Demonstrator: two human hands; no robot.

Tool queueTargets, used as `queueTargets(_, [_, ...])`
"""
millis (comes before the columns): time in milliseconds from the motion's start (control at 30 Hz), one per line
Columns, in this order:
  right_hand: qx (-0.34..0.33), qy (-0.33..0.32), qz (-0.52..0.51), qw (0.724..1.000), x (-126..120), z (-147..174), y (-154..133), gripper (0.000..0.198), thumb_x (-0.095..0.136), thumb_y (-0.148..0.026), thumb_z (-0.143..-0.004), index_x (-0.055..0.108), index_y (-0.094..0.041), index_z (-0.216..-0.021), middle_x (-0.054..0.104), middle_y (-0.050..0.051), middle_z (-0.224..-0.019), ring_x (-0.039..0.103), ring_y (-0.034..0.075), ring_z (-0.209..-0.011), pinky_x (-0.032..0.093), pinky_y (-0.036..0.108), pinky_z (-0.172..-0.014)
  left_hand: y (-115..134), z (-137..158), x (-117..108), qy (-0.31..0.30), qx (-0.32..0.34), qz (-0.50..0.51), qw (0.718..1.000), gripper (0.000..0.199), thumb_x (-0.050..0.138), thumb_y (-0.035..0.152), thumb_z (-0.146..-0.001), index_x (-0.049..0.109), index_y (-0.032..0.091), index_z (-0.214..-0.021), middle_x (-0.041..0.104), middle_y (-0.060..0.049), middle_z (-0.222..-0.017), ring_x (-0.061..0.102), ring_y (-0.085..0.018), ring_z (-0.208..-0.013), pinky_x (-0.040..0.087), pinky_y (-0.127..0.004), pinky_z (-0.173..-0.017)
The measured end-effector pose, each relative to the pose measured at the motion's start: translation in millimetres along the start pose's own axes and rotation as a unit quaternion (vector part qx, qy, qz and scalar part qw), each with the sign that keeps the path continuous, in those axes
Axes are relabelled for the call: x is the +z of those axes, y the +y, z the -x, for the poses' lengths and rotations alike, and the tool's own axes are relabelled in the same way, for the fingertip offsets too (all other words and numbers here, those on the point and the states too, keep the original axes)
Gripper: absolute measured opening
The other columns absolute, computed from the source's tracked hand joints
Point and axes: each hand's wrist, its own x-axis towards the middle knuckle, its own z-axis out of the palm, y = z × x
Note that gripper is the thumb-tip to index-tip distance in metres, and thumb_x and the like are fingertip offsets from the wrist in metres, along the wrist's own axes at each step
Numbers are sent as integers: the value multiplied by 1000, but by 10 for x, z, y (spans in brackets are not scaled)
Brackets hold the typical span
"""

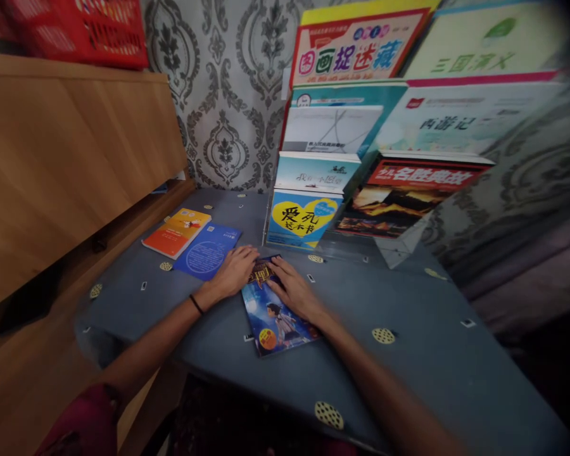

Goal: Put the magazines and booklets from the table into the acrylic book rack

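A dark blue picture book [278, 320] with a drawn figure and gold lettering lies flat on the table in front of me, slightly turned. My right hand [294, 288] rests on its upper right part, fingers stretched over the cover. Along the upper left edge of the same book lies my left hand [237, 271], palm down with fingers extended; its fingertips reach the book's top corner. Partly under or beside that hand is a plain blue book [206, 250], and an orange-yellow book [178, 231] overlaps or adjoins it on the left.
A clear display rack at the back right holds several books, among them a blue one with a yellow heart [304, 218] and a black-and-red one [408, 196]. A wooden cabinet [76, 158] stands left, with a red basket [109, 31] on top. The table [422, 380] has a grey-blue cloth.
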Motion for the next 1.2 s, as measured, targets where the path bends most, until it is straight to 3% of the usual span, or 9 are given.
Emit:
queueTargets(100, [4,12,-17,1000,6,15,45,48,49,-35,-98,58,-12,-139,52,21,-150,45,31,-144,38,56,-119,51,-141,102,-27,50,16,998,33,40,11,-99,63,16,-121,66,-13,-130,57,-25,-127,44,-45,-109])
queueTargets(333, [8,76,-92,993,51,10,192,37,49,-23,-95,66,-19,-128,62,14,-139,54,27,-135,42,52,-116,55,-217,196,-32,55,-2,998,39,40,5,-94,65,18,-122,68,-10,-125,62,-24,-116,50,-43,-101])
queueTargets(500, [37,55,-190,979,-81,-44,216,37,51,-18,-92,68,-22,-125,67,9,-135,57,25,-132,40,53,-116,67,-240,189,-36,59,-11,998,39,39,7,-94,65,18,-122,67,-10,-111,62,-24,-105,52,-42,-93])
queueTargets(667, [113,35,-291,949,-280,117,221,35,46,-22,-98,68,-24,-125,71,7,-128,65,22,-119,48,46,-108,34,-224,248,-33,69,-10,997,47,39,10,-96,57,19,-139,62,-11,-121,58,-24,-108,50,-41,-95])
queueTargets(767, [108,25,-286,952,-355,327,183,33,49,-30,-99,69,-24,-124,73,7,-125,68,23,-114,52,46,-103,25,-220,271,-33,72,-24,997,48,40,10,-96,55,19,-141,61,-11,-124,56,-25,-112,49,-42,-97])
queueTargets(967, [51,35,-226,972,-465,614,27,30,52,-33,-98,73,-26,-118,71,7,-129,64,24,-123,46,48,-109,76,-217,242,-25,68,-68,995,49,41,9,-95,56,21,-140,62,-12,-129,56,-27,-117,49,-45,-99])
queueTargets(1100, [82,39,-220,971,-530,685,-48,31,52,-34,-98,74,-25,-118,75,7,-121,68,23,-113,52,44,-101,265,-139,226,-15,104,-62,993,38,42,19,-100,61,23,-133,62,-10,-137,51,-28,-132,43,-50,-108])
queueTargets(1200, [104,40,-236,965,-560,702,-62,32,52,-35,-98,74,-24,-118,76,7,-117,70,22,-106,55,40,-95,417,-79,250,-22,147,-23,989,35,44,28,-103,62,20,-131,63,-11,-137,55,-26,-131,42,-48,-111])
